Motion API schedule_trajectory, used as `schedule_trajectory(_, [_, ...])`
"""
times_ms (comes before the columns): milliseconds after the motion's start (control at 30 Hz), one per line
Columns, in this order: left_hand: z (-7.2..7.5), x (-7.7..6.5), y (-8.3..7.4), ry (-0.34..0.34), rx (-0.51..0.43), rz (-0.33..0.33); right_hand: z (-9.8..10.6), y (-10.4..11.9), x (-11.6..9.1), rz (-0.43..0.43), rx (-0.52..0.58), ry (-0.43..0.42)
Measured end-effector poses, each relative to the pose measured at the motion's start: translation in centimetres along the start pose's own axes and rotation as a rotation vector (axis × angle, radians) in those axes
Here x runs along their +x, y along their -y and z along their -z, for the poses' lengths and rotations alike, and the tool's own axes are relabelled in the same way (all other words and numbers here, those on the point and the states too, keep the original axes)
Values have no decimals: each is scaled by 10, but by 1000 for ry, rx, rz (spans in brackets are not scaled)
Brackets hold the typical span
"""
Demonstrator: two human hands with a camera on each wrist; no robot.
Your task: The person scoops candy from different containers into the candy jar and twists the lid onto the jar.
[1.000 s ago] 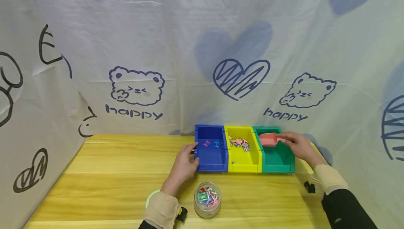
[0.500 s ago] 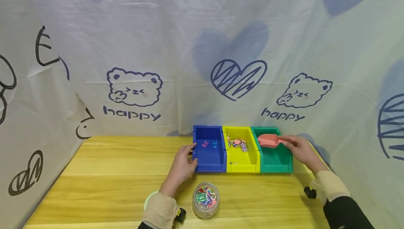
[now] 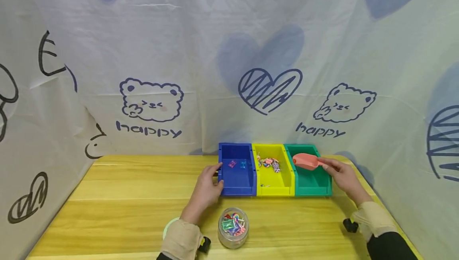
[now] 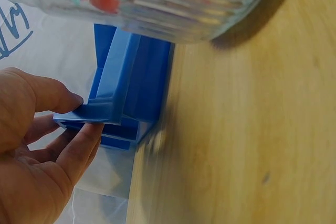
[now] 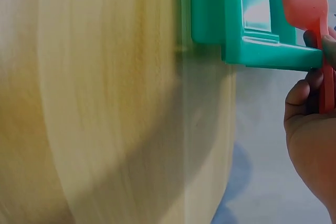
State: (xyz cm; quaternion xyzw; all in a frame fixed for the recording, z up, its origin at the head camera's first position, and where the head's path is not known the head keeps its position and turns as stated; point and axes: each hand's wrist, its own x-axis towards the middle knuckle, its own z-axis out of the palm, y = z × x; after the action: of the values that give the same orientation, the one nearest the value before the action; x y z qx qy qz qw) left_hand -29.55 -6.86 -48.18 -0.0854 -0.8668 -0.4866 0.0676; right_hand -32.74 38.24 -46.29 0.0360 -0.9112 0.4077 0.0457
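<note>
My left hand [image 3: 208, 186] pinches the left side edge of the blue bin [image 4: 113, 111], thumb on top and fingers beneath in the left wrist view. A pink and a blue wrapped candy [image 3: 243, 165] lie inside that bin. My right hand [image 3: 344, 176] grips the handle of a pink scoop [image 3: 306, 161], whose bowl is over the back of the green bin [image 3: 312, 179]. In the right wrist view the scoop handle [image 5: 326, 90] runs along the fingers, by the green bin's edge. Between them, the yellow bin [image 3: 283, 180] holds several lollipops [image 3: 269, 163] with swirled colours.
A clear glass jar [image 3: 233, 238] filled with colourful candies stands in front of the bins on the wooden table [image 3: 125, 200]. Part of a pale green round thing [image 3: 167, 227] shows beside the left wrist. A printed white cloth [image 3: 211, 116] hangs close behind the bins.
The scoop's handle end and my right hand have come slightly lower, toward the front, so the scoop now slants. My left hand stays on the blue bin's edge. The head view has shifted a little.
</note>
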Motion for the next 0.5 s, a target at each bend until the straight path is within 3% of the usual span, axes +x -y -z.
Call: schedule_trajectory(500, [0,0,1,0,-7,-9,-5,1,-10,-15,101,-101])
